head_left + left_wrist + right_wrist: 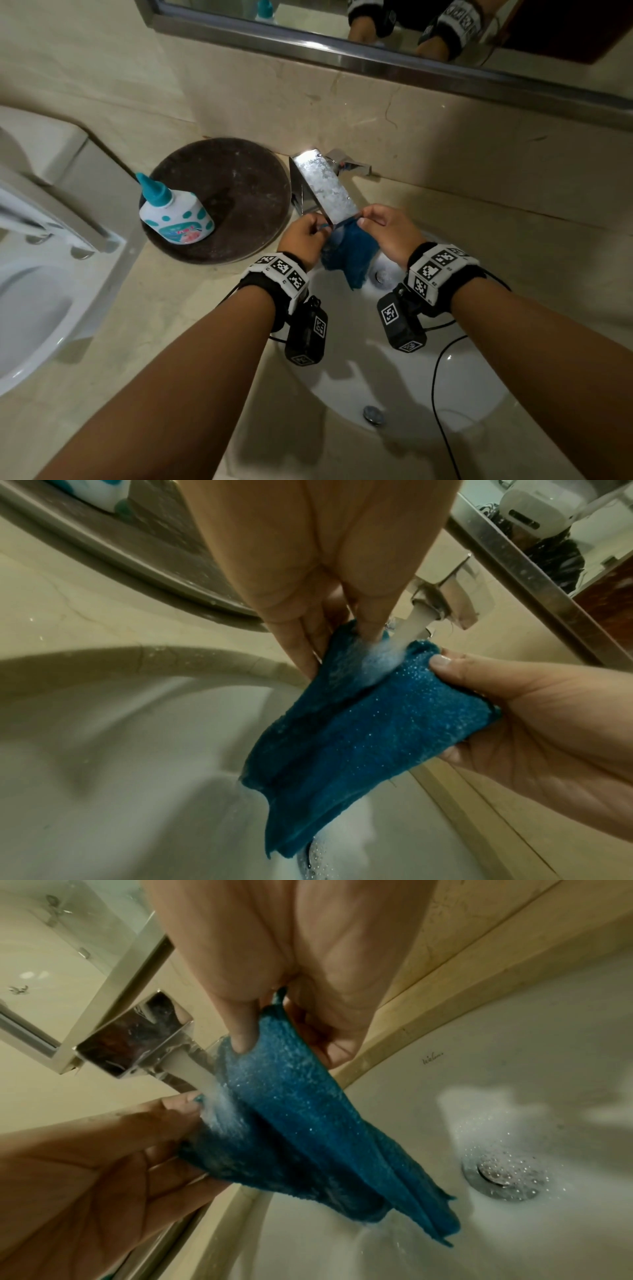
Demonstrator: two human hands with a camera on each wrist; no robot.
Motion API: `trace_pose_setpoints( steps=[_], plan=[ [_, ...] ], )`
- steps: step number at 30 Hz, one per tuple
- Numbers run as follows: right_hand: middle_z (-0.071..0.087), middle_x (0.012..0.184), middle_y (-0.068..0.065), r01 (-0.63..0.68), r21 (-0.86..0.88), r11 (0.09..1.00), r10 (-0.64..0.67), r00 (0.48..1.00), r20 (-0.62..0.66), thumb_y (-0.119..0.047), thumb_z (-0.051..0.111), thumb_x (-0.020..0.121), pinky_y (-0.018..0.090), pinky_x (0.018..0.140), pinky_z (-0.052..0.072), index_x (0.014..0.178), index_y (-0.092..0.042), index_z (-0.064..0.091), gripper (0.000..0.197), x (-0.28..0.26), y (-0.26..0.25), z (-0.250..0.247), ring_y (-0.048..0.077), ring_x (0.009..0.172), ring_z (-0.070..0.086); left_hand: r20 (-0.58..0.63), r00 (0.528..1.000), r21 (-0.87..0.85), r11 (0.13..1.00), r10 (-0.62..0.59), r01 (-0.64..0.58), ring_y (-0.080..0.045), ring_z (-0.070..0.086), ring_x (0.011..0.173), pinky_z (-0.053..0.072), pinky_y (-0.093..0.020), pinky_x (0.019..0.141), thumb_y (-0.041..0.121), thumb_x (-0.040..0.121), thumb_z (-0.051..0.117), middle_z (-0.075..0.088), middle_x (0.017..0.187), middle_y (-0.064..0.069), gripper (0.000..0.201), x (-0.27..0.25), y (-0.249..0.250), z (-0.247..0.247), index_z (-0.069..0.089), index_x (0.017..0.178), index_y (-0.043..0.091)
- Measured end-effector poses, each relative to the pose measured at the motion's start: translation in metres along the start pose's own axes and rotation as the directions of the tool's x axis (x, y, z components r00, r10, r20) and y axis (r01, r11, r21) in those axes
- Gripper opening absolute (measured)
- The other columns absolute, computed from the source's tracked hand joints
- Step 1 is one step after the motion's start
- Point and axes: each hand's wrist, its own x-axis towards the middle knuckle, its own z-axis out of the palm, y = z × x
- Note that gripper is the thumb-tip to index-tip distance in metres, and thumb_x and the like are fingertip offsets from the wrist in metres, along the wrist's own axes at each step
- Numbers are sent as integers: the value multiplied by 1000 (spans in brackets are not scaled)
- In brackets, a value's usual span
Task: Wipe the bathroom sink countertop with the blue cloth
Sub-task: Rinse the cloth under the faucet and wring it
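We are holding the blue cloth point(344, 251) under the chrome faucet point(325, 186), over the white basin point(404, 377), with our left hand point(303, 241) pinching its left top edge and our right hand point(388, 236) pinching its right, thumb on the front face. Water is running from the spout onto the cloth's top fold and draining off its lower corner toward what is probably the drain point(507, 1176), blurred by droplets. A white bottle with a teal cap point(173, 212) is standing on a dark round tray point(239, 192) on the beige countertop point(164, 308), left of the faucet.
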Motion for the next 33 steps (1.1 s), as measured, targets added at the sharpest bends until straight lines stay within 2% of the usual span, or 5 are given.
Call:
trace_pose_setpoints(
  steps=[6,14,23,28,33],
  plan=[
    [61,84,-11,0,-35,999,0,1000,0,-9,51,94,15,75,43,77,-31,55,27,1,1,-4,5,81,58,-5,1000,4,1000,31,-31,-20,47,73,45,-40,74,4,92,49,49,65,1,31,-2,3,0,45,67,23],
    [58,82,-16,-11,-102,995,8,1000,-24,-12,52,94,7,66,39,93,-21,58,11,0,-1,-9,-5,77,53,44,999,-93,995,-14,18,-41,62,98,49,-57,88,8,94,47,66,100,-22,23,-2,2,3,54,82,26],
    [60,83,-11,-22,-87,996,21,1000,-10,-9,50,95,0,66,40,93,-15,57,9,-2,-9,-1,-1,77,54,15,1000,-163,987,4,-2,-31,60,86,49,-58,87,8,96,45,61,82,-7,28,-4,2,-6,52,77,27],
    [67,109,15,-53,-44,998,53,999,3,-7,50,94,33,88,49,108,3,60,20,1,-11,12,27,97,63,-25,1000,-112,993,17,-20,-39,60,97,50,-57,86,13,96,45,61,92,-11,35,-4,-5,-16,56,73,37],
    [67,103,13,-68,-32,997,69,997,39,-9,49,94,52,97,46,92,-16,61,14,5,-11,19,34,104,62,-61,997,-83,995,46,-51,-26,54,87,50,-53,87,12,96,46,57,88,-6,26,-4,-11,-22,53,78,30]
  ],
)
